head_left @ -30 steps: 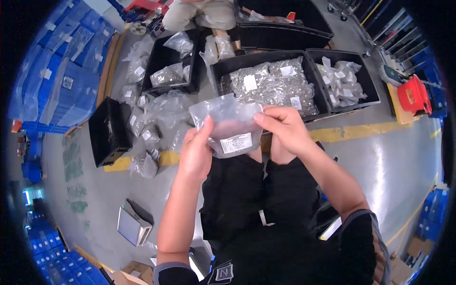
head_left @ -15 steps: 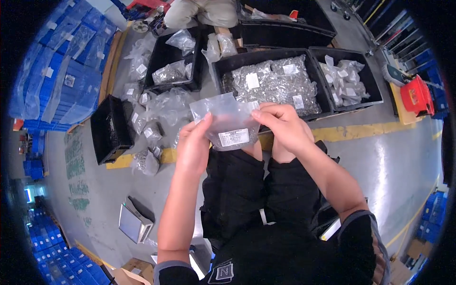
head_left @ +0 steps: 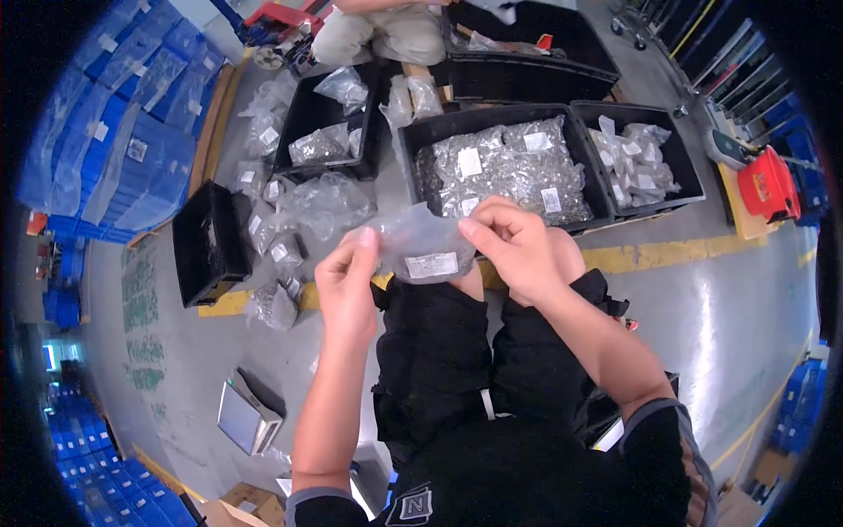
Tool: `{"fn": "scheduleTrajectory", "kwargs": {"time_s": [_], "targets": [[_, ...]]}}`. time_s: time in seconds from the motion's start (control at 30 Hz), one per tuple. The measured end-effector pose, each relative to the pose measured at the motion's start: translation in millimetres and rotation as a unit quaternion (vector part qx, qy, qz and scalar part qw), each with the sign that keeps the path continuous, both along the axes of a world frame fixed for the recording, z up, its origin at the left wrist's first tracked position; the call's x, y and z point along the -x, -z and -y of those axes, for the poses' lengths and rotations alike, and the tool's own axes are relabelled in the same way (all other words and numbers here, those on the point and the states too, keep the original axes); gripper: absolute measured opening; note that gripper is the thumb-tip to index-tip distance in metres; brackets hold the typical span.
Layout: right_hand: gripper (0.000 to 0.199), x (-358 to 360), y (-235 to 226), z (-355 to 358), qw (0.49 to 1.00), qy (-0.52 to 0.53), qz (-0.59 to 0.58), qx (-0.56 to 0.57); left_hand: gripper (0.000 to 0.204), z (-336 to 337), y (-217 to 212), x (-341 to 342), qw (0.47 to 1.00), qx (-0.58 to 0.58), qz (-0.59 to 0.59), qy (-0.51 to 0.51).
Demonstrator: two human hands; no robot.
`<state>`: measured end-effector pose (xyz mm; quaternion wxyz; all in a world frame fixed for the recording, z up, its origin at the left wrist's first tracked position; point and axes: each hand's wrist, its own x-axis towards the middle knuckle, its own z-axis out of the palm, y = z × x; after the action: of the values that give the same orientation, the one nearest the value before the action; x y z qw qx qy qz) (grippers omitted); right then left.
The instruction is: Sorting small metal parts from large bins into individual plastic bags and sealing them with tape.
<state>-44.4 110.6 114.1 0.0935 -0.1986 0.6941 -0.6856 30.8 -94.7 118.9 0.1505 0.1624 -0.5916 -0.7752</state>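
Observation:
A clear plastic bag (head_left: 420, 239) hangs between my hands above my knees. Small grey parts fill its bottom, and a white label (head_left: 432, 264) is on its front. My left hand (head_left: 349, 279) pinches the bag's upper left corner between thumb and fingers. On the other side, my right hand (head_left: 516, 246) grips the upper right edge with its thumb on top. Just beyond lies a large black crate (head_left: 500, 114) holding labelled bags of shiny metal parts (head_left: 509, 162).
Another black crate (head_left: 694, 176) with bags adjoins it at right. Further left are a black bin (head_left: 373, 132), loose bags (head_left: 325, 202) and a tipped black box (head_left: 206, 246). A scale-like device (head_left: 241, 417) lies on the floor. A co-worker's legs (head_left: 386, 39) show at the back; a red bucket (head_left: 768, 183) stands right.
The bag has come slightly lower, with its top edge pulled wider and its label tilted less. Both hands keep their hold. At the back, more of the co-worker now shows.

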Motion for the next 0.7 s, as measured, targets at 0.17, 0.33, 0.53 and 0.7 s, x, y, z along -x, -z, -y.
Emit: {"fn": "scheduleTrajectory", "kwargs": {"time_s": [0.17, 0.33, 0.53, 0.7], "targets": [[0.014, -22, -13, -3, 0.999, 0.01, -0.042, -0.027, 0.022, -1, -15, -22, 0.995, 0.089, -0.022, -0.027], [0.017, -51, -13, 0, 0.992, 0.003, 0.095, 0.088, 0.023, -1, -11, -53, 0.997, 0.059, 0.047, -0.014], [0.023, -72, -6, 3, 0.987, 0.007, 0.114, 0.111, 0.019, -17, -25, -75, 0.996, -0.055, 0.068, -0.025], [0.023, -78, -4, 1, 0.993, 0.024, 0.077, 0.081, 0.023, -25, -26, -83, 0.897, 0.437, 0.02, -0.063]]}}
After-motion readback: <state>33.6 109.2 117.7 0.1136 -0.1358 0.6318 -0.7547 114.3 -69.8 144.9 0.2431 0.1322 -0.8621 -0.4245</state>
